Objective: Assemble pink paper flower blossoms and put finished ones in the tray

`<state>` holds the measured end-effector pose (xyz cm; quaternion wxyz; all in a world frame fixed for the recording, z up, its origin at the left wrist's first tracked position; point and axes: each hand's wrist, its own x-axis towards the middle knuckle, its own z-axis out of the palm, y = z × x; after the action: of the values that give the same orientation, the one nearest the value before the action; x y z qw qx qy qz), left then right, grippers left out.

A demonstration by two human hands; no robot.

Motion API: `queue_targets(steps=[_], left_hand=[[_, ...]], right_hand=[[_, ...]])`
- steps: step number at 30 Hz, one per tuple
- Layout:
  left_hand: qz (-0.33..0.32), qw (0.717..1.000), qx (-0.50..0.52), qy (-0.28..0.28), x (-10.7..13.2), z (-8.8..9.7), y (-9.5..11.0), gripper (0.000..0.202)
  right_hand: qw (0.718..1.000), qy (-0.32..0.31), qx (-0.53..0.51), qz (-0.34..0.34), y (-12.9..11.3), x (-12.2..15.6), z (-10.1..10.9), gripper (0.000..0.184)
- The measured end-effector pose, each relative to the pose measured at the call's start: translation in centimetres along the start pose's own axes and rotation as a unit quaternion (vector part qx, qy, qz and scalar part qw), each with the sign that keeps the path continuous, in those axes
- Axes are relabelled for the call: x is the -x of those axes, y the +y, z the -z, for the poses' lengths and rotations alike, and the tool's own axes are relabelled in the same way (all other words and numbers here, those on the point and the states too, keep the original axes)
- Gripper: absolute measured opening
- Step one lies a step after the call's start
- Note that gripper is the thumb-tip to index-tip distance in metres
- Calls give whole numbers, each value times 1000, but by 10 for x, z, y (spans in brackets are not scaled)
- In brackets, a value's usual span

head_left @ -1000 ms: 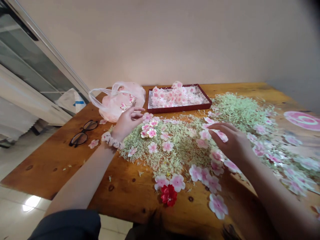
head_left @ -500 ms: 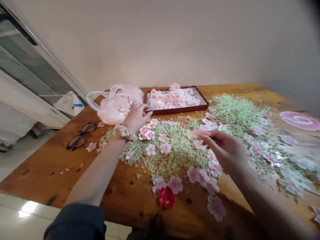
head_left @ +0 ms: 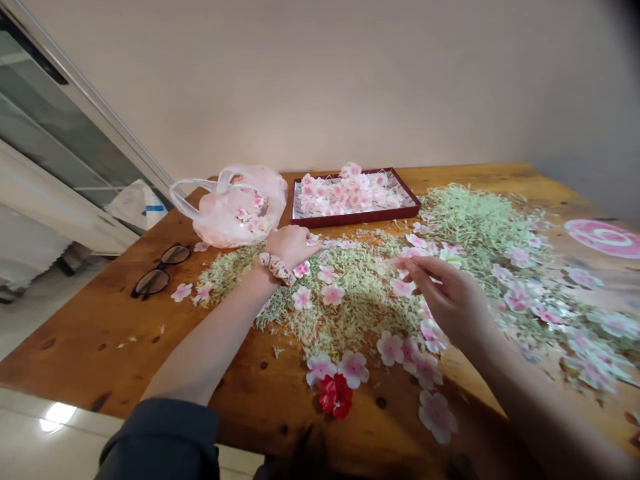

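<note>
My left hand [head_left: 293, 247], with a floral scrunchie [head_left: 277, 268] at its wrist, is low over the near side of the tray. Its fingers curl inward beside a small pink flower [head_left: 302, 269]; their tips are mostly hidden, so what they grip is unclear. My right hand [head_left: 440, 287] pinches a pale pink artificial flower [head_left: 398, 264] between thumb and fingertips, its outline blurred against the pile. Under both hands lies pale green shredded filler [head_left: 350, 320] scattered with pink artificial flowers [head_left: 333, 294]. Closer to me lies a red flower [head_left: 335, 396].
A dark red tray [head_left: 370, 217] of pink flowers stands at the back, beside a translucent plastic bag [head_left: 235, 230]. Glasses [head_left: 153, 282] lie at left on the wooden table [head_left: 165, 360]. More green filler [head_left: 470, 220] and a pink oval sign [head_left: 603, 238] are at right.
My left hand has moved right and toward me, away from the tray's front corner and over a cluster of small flowers. My right hand stays nearly in place.
</note>
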<state>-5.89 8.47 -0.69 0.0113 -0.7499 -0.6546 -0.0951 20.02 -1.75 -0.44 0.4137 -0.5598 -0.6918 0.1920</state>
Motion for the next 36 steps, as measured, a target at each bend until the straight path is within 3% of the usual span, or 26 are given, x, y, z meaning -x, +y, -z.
queue_targets(steps=[3,10,14,17,23,26,29,36], left_hand=[[-11,1000,17,18,0,-2,-1,30],[-19,991,122,43,-8,1,-21,22],[-20,978,196,73,-12,10,-26,24],[-33,962,257,88,-10,13,-19,30],[-90,989,101,58,-4,-8,-8,34],[-111,988,105,26,-5,-20,-11,26],[-99,988,117,27,-6,-24,-14,24],[-54,973,212,71,-8,-8,-14,31]], right_hand=[[1000,0,2,9,2,0,-1,25],[997,17,-61,-31,7,2,-6,17],[987,8,-147,-57,7,1,-3,16],[986,-4,-152,-71,4,0,0,18],[986,-12,-142,-81,4,0,0,20],[985,-14,-152,-78,5,1,-2,20],[986,-18,-151,-74,6,2,-3,20],[990,-12,-122,-64,7,1,-1,22]])
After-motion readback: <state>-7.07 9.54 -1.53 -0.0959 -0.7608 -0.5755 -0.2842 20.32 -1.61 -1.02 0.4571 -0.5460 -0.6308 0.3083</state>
